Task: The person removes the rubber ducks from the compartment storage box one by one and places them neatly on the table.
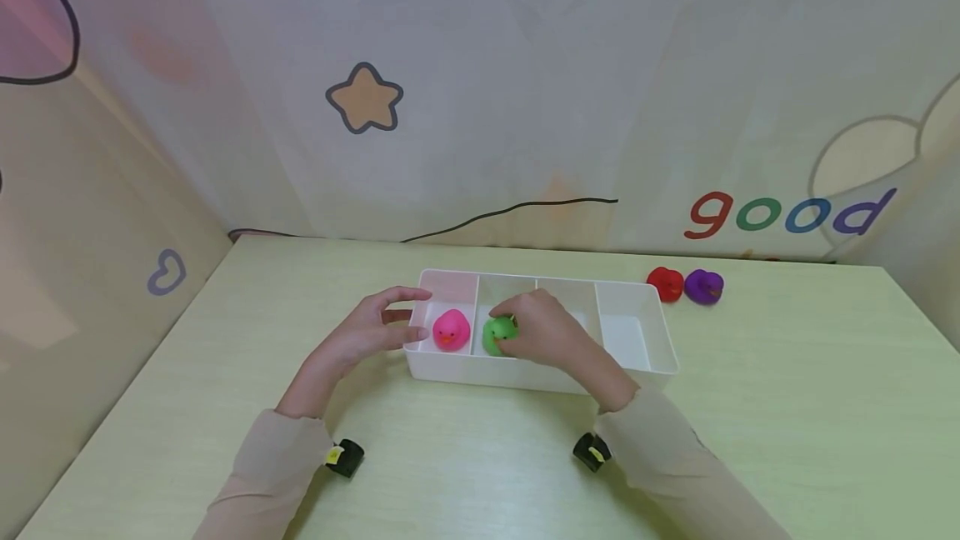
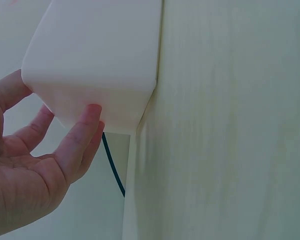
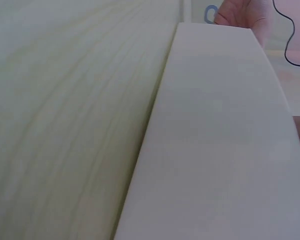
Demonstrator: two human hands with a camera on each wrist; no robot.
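A white divided box (image 1: 495, 369) stands on the table with a pink rubber duck (image 1: 452, 330) in its leftmost compartment. My left hand (image 1: 367, 325) is at the box's left end, fingers spread and touching it; the left wrist view shows fingertips (image 2: 93, 111) against the outer end wall. Down in the second compartment from the left, my right hand (image 1: 543, 327) pinches a green rubber duck (image 1: 495, 333), whose right side the fingers partly hide. The right wrist view shows mostly the box's long front wall (image 3: 215, 125), with little of the right hand at the right edge.
Behind the box's right end, a red rubber duck (image 1: 665, 283) and a purple rubber duck (image 1: 704, 287) sit side by side on the pale wooden table (image 1: 795, 407). A printed cloth backdrop (image 1: 510, 107) rises along the table's far edge.
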